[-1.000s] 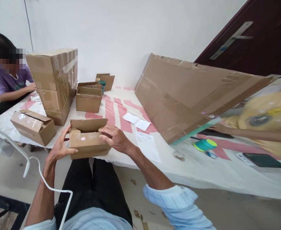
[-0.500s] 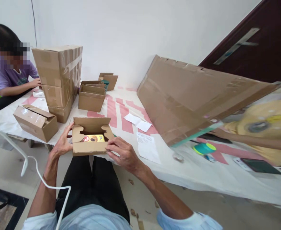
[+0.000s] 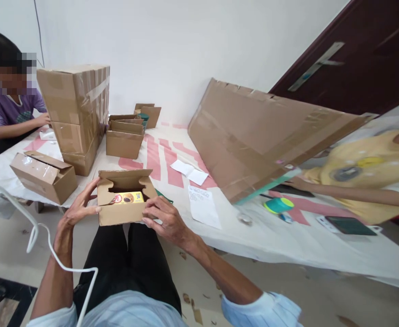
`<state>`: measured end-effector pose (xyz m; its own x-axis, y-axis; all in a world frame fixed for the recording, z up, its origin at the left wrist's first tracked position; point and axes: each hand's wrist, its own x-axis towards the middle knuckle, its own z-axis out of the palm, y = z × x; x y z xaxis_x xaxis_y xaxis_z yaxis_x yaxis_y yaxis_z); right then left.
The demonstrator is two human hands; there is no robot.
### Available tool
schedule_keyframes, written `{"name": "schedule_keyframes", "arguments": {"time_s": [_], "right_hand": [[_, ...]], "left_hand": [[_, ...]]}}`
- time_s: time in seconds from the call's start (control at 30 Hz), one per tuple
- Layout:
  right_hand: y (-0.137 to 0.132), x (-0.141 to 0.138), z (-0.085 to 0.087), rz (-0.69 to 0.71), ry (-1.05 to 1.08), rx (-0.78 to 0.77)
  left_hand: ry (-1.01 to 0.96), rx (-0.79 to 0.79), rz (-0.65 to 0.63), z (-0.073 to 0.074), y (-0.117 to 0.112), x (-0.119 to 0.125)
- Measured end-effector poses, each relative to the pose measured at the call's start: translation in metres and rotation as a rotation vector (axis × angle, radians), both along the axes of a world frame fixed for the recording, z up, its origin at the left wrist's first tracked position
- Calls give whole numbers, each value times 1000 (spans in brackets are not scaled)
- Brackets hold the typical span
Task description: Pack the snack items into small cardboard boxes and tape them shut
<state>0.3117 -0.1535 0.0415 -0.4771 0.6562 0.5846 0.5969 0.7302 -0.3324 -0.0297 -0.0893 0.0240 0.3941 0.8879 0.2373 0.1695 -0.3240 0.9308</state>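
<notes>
A small open cardboard box (image 3: 121, 215) rests at the near table edge, its back flap upright and its notched side flaps folded inward. Inside lies a yellow printed packet (image 3: 131, 197), partly covered by the flaps. My left hand (image 3: 80, 205) grips the box's left end, thumb at the front corner and fingers along the side. At the front right corner, my right hand (image 3: 165, 220) pinches the front panel, fingers curled over its top edge. Something green peeks out just behind the right hand; its kind is hidden.
Stacked taped cartons (image 3: 75, 118) and a flap-topped box (image 3: 44, 175) stand left. Behind are smaller open boxes (image 3: 124, 143). A large cardboard sheet (image 3: 253, 141) leans at right, near white papers (image 3: 204, 206), a green tape roll (image 3: 278, 205) and a phone (image 3: 351, 225). People sit at both sides.
The view has swung slightly right, so most things sit further left. Both hands keep hold of the box, and its front panel appears tilted a little more toward me.
</notes>
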Motion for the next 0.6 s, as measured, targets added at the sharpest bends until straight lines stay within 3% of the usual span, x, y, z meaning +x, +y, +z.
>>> {"name": "schedule_keyframes", "arguments": {"time_s": [0.13,0.37,0.47,0.6], "right_hand": [[10,-1,6,-108,73,-60],[34,9,13,-343,17,-152],[36,13,10,-402,-16,-102],[41,17,12,-515,-74,109]], "left_hand": [[80,25,78,3,-3,9],[63,3,80,7,-5,14],[68,7,90,6,-4,14],[74,16,103,3,-2,16]]}}
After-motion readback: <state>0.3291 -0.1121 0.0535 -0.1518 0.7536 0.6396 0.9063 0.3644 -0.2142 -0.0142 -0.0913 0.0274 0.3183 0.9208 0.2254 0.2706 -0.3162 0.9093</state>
